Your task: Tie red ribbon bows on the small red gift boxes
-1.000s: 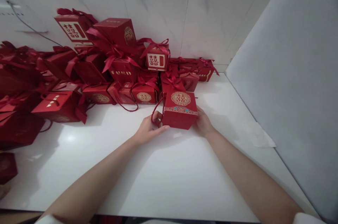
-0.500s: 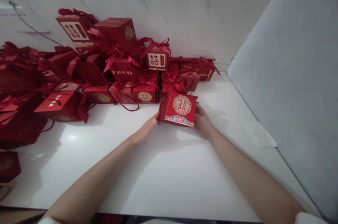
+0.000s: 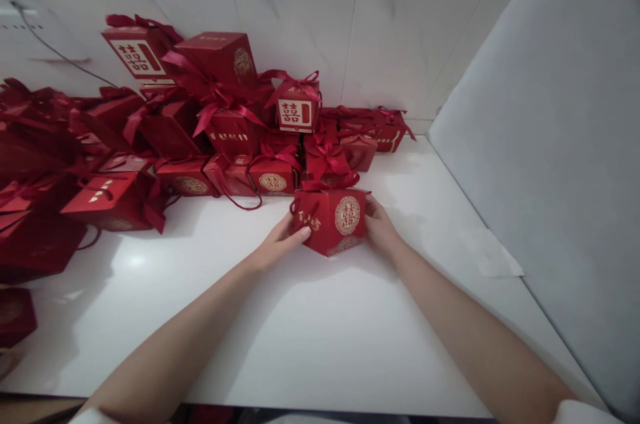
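A small red gift box (image 3: 330, 219) with a gold round emblem and gold lettering stands on the white tabletop (image 3: 320, 331), one corner turned toward me. My left hand (image 3: 281, 242) grips its left side, thumb on the front face. My right hand (image 3: 381, 227) presses against its right side. A red ribbon sits on top of the box. Right behind it lies a pile of similar red ribboned boxes (image 3: 225, 124).
The pile of red boxes runs along the marble wall (image 3: 310, 11) from the centre to the far left edge. A grey panel (image 3: 560, 144) rises on the right. A white paper scrap (image 3: 493, 254) lies by the panel's base.
The box has been turned from lying with its emblem face up to standing upright with a corner toward me. Both hands stayed on its sides.
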Motion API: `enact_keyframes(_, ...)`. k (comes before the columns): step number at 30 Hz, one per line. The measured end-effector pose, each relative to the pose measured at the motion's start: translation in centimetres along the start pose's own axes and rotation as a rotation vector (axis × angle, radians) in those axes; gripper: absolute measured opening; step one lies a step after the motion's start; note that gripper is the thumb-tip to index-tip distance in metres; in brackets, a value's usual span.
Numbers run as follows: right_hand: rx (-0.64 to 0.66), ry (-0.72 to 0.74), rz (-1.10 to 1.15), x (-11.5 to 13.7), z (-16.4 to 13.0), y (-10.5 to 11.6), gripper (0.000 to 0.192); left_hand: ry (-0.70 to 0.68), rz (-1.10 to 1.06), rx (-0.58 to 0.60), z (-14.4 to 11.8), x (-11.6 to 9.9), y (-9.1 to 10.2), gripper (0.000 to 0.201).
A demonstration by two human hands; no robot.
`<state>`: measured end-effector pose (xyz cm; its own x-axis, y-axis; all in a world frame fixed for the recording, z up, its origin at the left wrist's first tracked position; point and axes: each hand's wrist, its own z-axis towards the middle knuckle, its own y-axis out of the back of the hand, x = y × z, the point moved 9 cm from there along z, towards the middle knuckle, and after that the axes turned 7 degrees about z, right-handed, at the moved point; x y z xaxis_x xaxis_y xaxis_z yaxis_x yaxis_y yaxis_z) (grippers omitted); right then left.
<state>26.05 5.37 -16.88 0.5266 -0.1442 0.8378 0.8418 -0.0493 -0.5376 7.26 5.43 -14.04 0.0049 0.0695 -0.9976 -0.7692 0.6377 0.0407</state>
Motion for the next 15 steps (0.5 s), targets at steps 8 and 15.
enact_keyframes(8, -0.111, -0.078, 0.121, 0.0, 0.3, 1.1, 0.025, -0.100, 0.057, -0.257, 0.9, -0.4, 3.2, 0.065)
enact_keyframes(15, -0.105, -0.085, 0.160, 0.0, 0.2, 0.9, 0.028, -0.011, -0.058, -0.638, -0.2, 0.9, 7.6, 0.034)
